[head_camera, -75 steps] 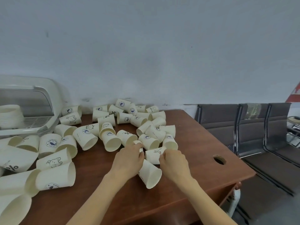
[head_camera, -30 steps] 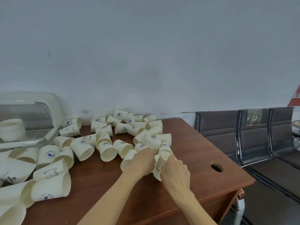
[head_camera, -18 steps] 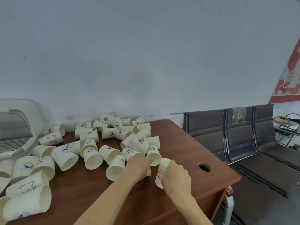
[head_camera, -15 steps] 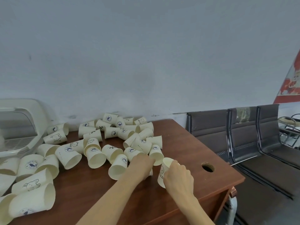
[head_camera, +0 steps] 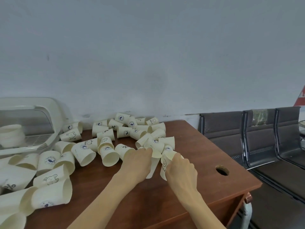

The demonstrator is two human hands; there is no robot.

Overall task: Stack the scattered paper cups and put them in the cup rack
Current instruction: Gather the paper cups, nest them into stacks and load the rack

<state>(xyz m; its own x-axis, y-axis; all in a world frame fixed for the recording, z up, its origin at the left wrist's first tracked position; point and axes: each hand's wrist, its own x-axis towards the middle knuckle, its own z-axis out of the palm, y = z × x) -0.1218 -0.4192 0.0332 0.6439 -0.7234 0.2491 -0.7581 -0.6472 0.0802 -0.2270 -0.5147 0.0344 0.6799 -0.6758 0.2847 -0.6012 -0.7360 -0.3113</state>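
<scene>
Several white printed paper cups [head_camera: 108,152] lie scattered on their sides across the brown table [head_camera: 143,202]. My right hand [head_camera: 180,171] grips a cup marked HELLO [head_camera: 164,166], its mouth turned away from me. My left hand [head_camera: 137,162] grips another cup [head_camera: 151,169] just left of it, partly hidden under the fingers. The two held cups sit side by side, nearly touching. The white cup rack [head_camera: 38,123] stands at the far left with a stack of cups [head_camera: 11,136] inside it.
A round cable hole [head_camera: 222,170] is cut in the table near its right edge. A row of dark waiting chairs [head_camera: 257,138] stands to the right, beyond the table. A grey wall rises behind everything.
Both hands stayed at the near edge of the pile. The right hand took hold of the HELLO cup and the left hand's cup now sits close against it. The view swung right, then back left.
</scene>
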